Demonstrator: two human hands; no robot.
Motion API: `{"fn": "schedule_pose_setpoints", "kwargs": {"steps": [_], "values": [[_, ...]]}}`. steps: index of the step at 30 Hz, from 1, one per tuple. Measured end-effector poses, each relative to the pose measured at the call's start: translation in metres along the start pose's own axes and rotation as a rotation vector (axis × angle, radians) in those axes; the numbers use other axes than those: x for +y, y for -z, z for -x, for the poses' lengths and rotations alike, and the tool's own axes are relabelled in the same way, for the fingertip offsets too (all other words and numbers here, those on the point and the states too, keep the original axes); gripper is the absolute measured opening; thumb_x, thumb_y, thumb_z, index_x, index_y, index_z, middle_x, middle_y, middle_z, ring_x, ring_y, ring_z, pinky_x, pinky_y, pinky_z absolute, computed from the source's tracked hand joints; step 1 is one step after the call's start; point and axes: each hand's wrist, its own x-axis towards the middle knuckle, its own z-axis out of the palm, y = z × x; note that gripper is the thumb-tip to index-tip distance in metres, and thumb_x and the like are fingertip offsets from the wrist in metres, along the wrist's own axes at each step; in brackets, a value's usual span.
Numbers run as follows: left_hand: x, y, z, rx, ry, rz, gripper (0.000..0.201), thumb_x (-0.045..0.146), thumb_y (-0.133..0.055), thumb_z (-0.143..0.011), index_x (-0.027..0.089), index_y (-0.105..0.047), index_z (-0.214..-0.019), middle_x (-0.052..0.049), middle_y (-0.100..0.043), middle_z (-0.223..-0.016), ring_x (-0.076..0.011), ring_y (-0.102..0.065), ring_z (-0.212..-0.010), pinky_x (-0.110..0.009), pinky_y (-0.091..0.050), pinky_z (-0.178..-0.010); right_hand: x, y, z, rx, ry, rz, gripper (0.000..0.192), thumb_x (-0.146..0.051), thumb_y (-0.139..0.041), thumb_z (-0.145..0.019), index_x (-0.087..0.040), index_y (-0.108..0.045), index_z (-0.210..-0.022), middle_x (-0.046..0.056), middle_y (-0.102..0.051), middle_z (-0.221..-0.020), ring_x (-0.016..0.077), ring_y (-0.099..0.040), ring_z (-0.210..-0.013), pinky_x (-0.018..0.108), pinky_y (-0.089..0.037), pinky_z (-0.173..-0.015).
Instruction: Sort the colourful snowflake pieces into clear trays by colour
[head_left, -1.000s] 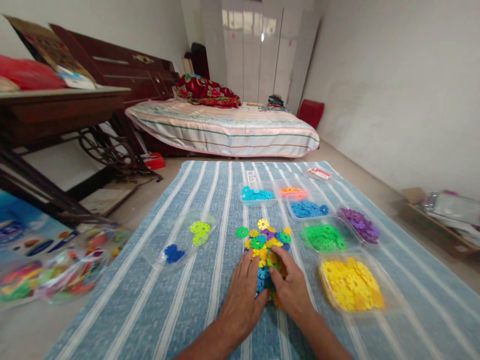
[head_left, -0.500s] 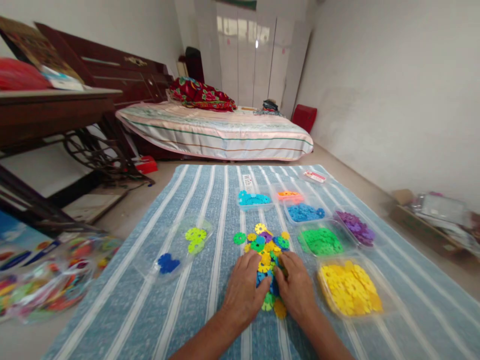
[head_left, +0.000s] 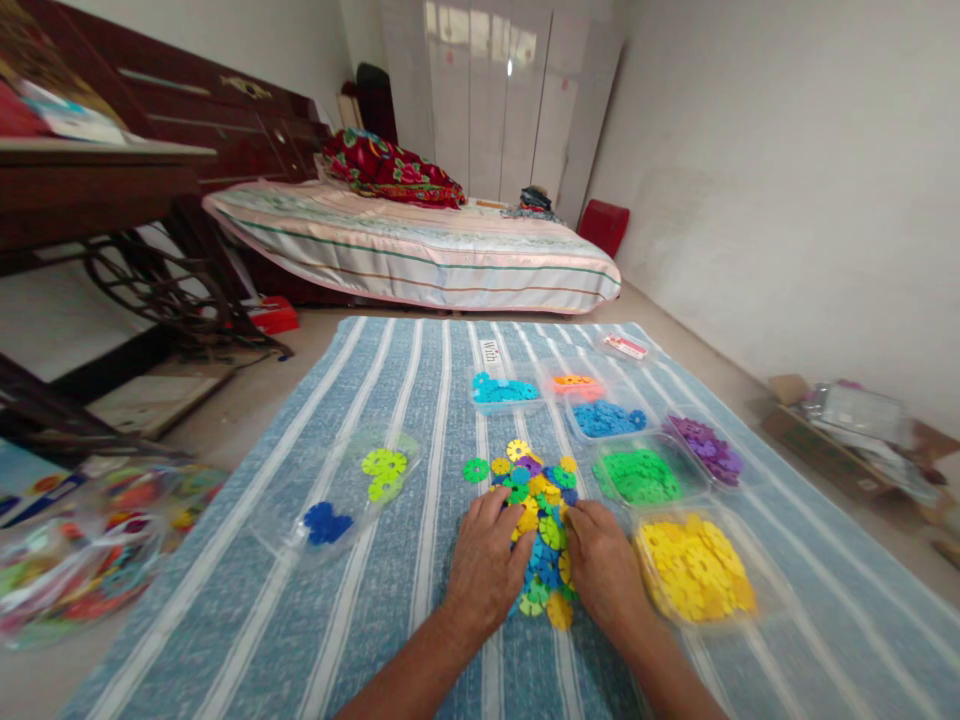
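Head view: two hands flat on a heap of mixed coloured plastic discs on a striped blue cloth.

Head view again, in detail: the left hand [head_left: 487, 575] and the right hand [head_left: 604, 570] lie palm down, fingers spread and holding nothing, on either side of the loose pile of discs [head_left: 541, 530], touching its edges. Right of the pile stand clear trays, one each of yellow discs [head_left: 694, 570], green discs [head_left: 641, 478], purple discs [head_left: 705, 448] and blue discs [head_left: 606, 420]; a teal tray [head_left: 501, 390] sits farther off. By my reading, the pile is being gathered or spread for sorting by colour; the next move calls for pinching single discs and matching each to its tray.
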Motion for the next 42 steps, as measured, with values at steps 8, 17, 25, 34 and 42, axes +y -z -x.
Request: {"fn": "schedule_pose_setpoints", "kwargs": {"steps": [8, 17, 25, 34, 42], "values": [[-0.004, 0.002, -0.001, 0.065, 0.025, 0.115, 0.026, 0.026, -0.044, -0.089, 0.02, -0.068, -0.082, -0.007, -0.066, -0.102, -0.0193, -0.06, -0.098, -0.038, -0.052, -0.087, 0.001, 0.006, -0.004, -0.046, 0.018, 0.025, 0.028, -0.013, -0.034, -0.091, -0.016, -0.06, -0.079, 0.008, -0.06, -0.079, 0.0198, -0.055, -0.08, 0.03, -0.043, -0.073], [-0.006, 0.007, -0.005, 0.129, 0.102, 0.204, 0.023, 0.025, -0.046, -0.087, 0.019, -0.064, -0.074, -0.006, -0.068, -0.095, -0.0174, -0.062, -0.093, -0.035, -0.053, -0.085, 0.002, 0.011, -0.006, -0.123, 0.065, 0.087, 0.025, -0.005, -0.037, -0.087, -0.016, -0.059, -0.081, 0.008, -0.06, -0.085, 0.0185, -0.054, -0.084, 0.028, -0.042, -0.077], [-0.007, 0.007, -0.004, 0.11, 0.146, 0.239, 0.023, 0.027, -0.047, -0.086, 0.019, -0.062, -0.07, -0.007, -0.068, -0.097, -0.0181, -0.062, -0.095, -0.036, -0.051, -0.087, 0.001, 0.039, -0.001, 0.131, 0.105, -0.044, 0.026, -0.016, -0.037, -0.091, -0.017, -0.063, -0.086, 0.009, -0.064, -0.092, 0.0182, -0.058, -0.09, 0.031, -0.048, -0.082], [-0.008, 0.007, -0.005, 0.131, 0.119, 0.209, 0.022, 0.025, -0.048, -0.086, 0.019, -0.063, -0.072, -0.007, -0.067, -0.1, -0.0192, -0.061, -0.097, -0.038, -0.051, -0.088, 0.025, 0.093, 0.011, 0.306, -0.007, 0.198, 0.03, -0.032, -0.042, -0.09, -0.016, -0.067, -0.087, 0.012, -0.067, -0.091, 0.0246, -0.061, -0.084, 0.042, -0.05, -0.079], [0.019, 0.023, -0.003, 0.014, -0.057, 0.326, 0.022, 0.027, -0.048, -0.089, 0.021, -0.067, -0.079, -0.008, -0.064, -0.109, -0.02, -0.056, -0.108, -0.038, -0.046, -0.094, -0.027, 0.056, 0.003, -0.001, 0.103, -0.29, 0.028, -0.018, -0.045, -0.088, -0.021, -0.06, -0.111, 0.007, -0.065, -0.105, 0.0187, -0.061, -0.098, 0.032, -0.051, -0.084]]}}
